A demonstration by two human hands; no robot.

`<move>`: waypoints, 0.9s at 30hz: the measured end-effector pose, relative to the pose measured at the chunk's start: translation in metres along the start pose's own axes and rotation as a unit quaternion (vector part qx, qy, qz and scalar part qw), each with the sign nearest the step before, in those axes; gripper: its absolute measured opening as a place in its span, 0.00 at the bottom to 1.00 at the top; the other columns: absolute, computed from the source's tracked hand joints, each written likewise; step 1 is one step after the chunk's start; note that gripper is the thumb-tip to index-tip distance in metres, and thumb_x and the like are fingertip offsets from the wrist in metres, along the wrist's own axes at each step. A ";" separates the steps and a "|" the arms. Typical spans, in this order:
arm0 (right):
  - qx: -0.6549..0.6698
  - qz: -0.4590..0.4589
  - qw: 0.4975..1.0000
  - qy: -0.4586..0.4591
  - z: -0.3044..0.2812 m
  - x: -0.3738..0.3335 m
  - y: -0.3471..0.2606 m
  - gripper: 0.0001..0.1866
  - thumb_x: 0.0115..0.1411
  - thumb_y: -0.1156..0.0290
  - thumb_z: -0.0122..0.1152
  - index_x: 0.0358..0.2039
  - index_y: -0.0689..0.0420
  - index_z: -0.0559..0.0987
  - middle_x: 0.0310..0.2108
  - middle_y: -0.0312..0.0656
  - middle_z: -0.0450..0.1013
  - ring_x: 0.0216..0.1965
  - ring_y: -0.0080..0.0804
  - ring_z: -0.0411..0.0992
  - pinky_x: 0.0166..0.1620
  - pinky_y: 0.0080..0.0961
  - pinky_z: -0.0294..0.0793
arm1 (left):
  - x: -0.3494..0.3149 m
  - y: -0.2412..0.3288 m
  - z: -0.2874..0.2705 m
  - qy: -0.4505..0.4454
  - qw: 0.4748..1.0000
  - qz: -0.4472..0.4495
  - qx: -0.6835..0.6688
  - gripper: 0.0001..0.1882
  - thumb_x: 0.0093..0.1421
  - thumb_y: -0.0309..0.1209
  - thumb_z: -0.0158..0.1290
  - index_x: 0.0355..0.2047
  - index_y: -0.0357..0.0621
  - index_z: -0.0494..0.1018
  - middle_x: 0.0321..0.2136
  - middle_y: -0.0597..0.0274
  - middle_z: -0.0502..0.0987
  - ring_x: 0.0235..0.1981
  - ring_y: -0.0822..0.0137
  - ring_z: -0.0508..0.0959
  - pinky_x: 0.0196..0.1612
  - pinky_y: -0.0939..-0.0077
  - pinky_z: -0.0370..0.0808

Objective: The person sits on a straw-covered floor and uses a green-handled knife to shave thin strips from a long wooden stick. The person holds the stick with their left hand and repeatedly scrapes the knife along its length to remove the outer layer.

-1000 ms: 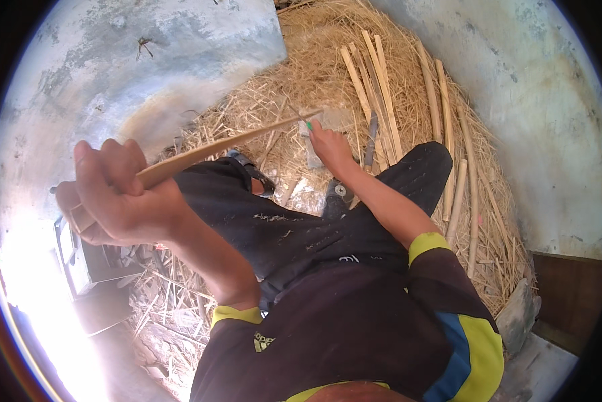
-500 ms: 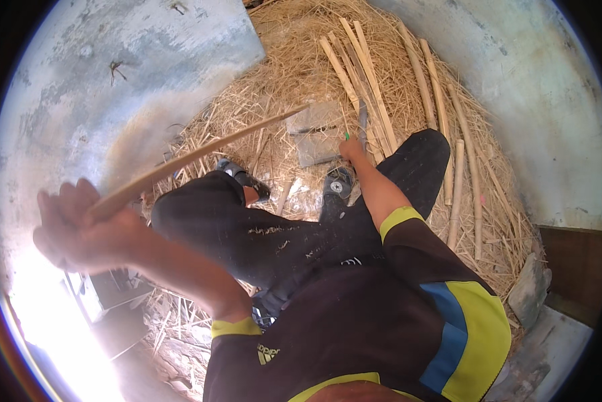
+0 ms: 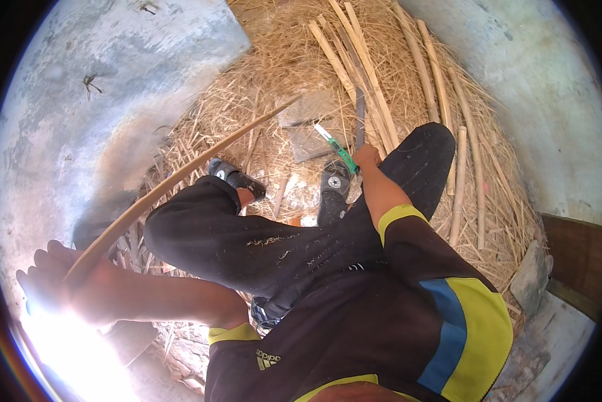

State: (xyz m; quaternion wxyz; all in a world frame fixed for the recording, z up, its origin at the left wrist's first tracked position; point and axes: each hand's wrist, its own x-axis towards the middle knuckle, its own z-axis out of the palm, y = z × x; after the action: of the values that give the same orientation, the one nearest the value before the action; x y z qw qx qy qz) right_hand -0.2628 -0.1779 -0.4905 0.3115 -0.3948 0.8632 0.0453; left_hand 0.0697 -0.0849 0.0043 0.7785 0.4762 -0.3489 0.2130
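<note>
Mid-step in stripping cane: left hand (image 3: 59,285), at eight o'clock, fingers wrapped tight round the butt of a long split bamboo strip (image 3: 180,177) slanting up toward one o'clock, tip over the straw (image 3: 274,67). Right hand (image 3: 366,157), just above centre, closed on a green-handled knife (image 3: 338,149), blade pointing to eleven o'clock, well apart from the strip. Next move likely calls for bringing blade and strip together. Left fingers washed out by glare; right fingertips hidden; bamboo poles (image 3: 442,87) at one o'clock partly behind the knee.
</note>
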 end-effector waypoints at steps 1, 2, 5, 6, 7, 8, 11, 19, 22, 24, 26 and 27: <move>-0.007 -0.013 1.000 0.002 0.007 0.002 0.003 0.18 0.47 0.68 0.60 0.40 0.60 0.78 0.42 0.51 0.73 0.44 0.45 0.74 0.42 0.39 0.74 | 0.001 0.002 0.002 0.016 1.000 -0.010 -0.020 0.17 0.47 0.19 0.51 0.12 0.48 0.55 0.08 0.71 0.47 0.10 0.76 0.51 0.16 0.82 0.55; -0.012 -0.020 1.000 0.010 0.008 0.003 0.007 0.19 0.47 0.68 0.60 0.41 0.59 0.78 0.42 0.51 0.73 0.44 0.45 0.74 0.41 0.39 0.75 | -0.003 0.002 0.005 0.021 0.999 -0.020 -0.036 0.17 0.48 0.19 0.51 0.12 0.48 0.55 0.08 0.71 0.47 0.10 0.76 0.51 0.16 0.82 0.55; -0.040 -0.056 0.998 -0.004 0.000 0.000 0.008 0.21 0.48 0.64 0.58 0.42 0.60 0.77 0.43 0.54 0.73 0.43 0.48 0.73 0.41 0.40 0.75 | -0.010 0.004 0.009 0.031 0.997 -0.039 -0.061 0.18 0.48 0.19 0.51 0.12 0.49 0.54 0.08 0.72 0.47 0.10 0.76 0.51 0.16 0.82 0.54; -0.049 -0.074 0.996 -0.003 -0.005 -0.007 0.001 0.22 0.48 0.63 0.57 0.43 0.61 0.77 0.43 0.55 0.72 0.43 0.48 0.74 0.41 0.40 0.75 | -0.010 0.007 0.006 0.033 0.997 -0.038 -0.063 0.18 0.49 0.19 0.51 0.12 0.49 0.54 0.08 0.72 0.47 0.10 0.76 0.51 0.16 0.82 0.54; -0.058 -0.091 0.994 -0.003 -0.006 -0.011 -0.005 0.23 0.49 0.61 0.57 0.44 0.62 0.76 0.43 0.56 0.72 0.42 0.49 0.74 0.41 0.40 0.75 | -0.011 0.009 0.005 0.034 0.997 -0.037 -0.065 0.19 0.49 0.19 0.51 0.12 0.50 0.54 0.08 0.72 0.47 0.10 0.76 0.51 0.16 0.82 0.53; -0.018 -0.066 0.998 0.004 -0.005 -0.004 -0.003 0.22 0.50 0.60 0.56 0.41 0.63 0.76 0.41 0.55 0.72 0.41 0.49 0.74 0.40 0.40 0.75 | -0.011 0.011 0.006 0.035 0.996 -0.041 -0.073 0.19 0.49 0.19 0.51 0.12 0.50 0.54 0.08 0.72 0.47 0.10 0.76 0.51 0.16 0.82 0.53; 0.232 -0.009 0.971 -0.052 -0.018 0.033 0.007 0.20 0.52 0.56 0.54 0.33 0.63 0.75 0.35 0.51 0.73 0.36 0.47 0.73 0.36 0.41 0.75 | -0.015 0.012 0.010 0.043 0.993 -0.058 -0.089 0.20 0.50 0.19 0.51 0.12 0.51 0.53 0.08 0.72 0.47 0.10 0.77 0.51 0.15 0.82 0.52; 0.630 -0.048 0.682 -0.368 -0.148 -0.024 -0.007 0.14 0.56 0.57 0.52 0.20 0.51 0.67 0.24 0.37 0.72 0.27 0.30 0.71 0.28 0.39 0.71 | 0.025 -0.049 -0.036 -0.100 0.985 0.132 -0.039 0.10 0.47 0.18 0.56 0.28 0.36 0.66 0.21 0.63 0.63 0.18 0.74 0.68 0.17 0.83 0.69; 0.101 -0.143 0.953 -0.248 -0.161 -0.002 0.015 0.14 0.55 0.60 0.56 0.36 0.57 0.76 0.31 0.39 0.76 0.28 0.32 0.74 0.29 0.34 0.72 | 0.035 -0.066 -0.028 -0.176 0.967 0.162 -0.092 0.17 0.43 0.18 0.59 0.37 0.29 0.73 0.25 0.59 0.71 0.22 0.72 0.77 0.17 0.85 0.77; -0.063 -0.097 0.960 -0.256 -0.159 -0.017 0.003 0.23 0.57 0.64 0.53 0.50 0.66 0.71 0.35 0.44 0.76 0.30 0.36 0.76 0.31 0.32 0.74 | 0.016 -0.031 0.000 -0.107 0.965 0.209 0.118 0.10 0.46 0.18 0.56 0.31 0.35 0.69 0.20 0.63 0.66 0.19 0.75 0.70 0.17 0.85 0.72; 0.176 -0.046 0.950 -0.254 -0.158 -0.004 0.026 0.19 0.58 0.68 0.52 0.47 0.68 0.72 0.35 0.47 0.76 0.30 0.36 0.76 0.33 0.34 0.76 | 0.003 -0.003 0.023 -0.085 0.978 0.155 0.110 0.07 0.49 0.17 0.52 0.25 0.40 0.65 0.15 0.68 0.61 0.16 0.77 0.64 0.17 0.86 0.67; 0.293 -0.024 0.922 -0.251 -0.156 0.007 0.037 0.17 0.59 0.70 0.51 0.45 0.68 0.72 0.35 0.49 0.76 0.29 0.37 0.76 0.34 0.35 0.77 | -0.003 0.010 0.035 -0.084 0.992 0.098 0.014 0.11 0.51 0.18 0.50 0.18 0.44 0.61 0.12 0.70 0.56 0.13 0.78 0.56 0.16 0.85 0.60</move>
State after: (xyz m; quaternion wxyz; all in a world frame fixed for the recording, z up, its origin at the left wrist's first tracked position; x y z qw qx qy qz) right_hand -0.3705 -0.2076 -0.3755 0.6206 -0.2826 0.7216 -0.1198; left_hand 0.0495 -0.1113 0.0183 0.7150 0.4668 -0.4548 0.2529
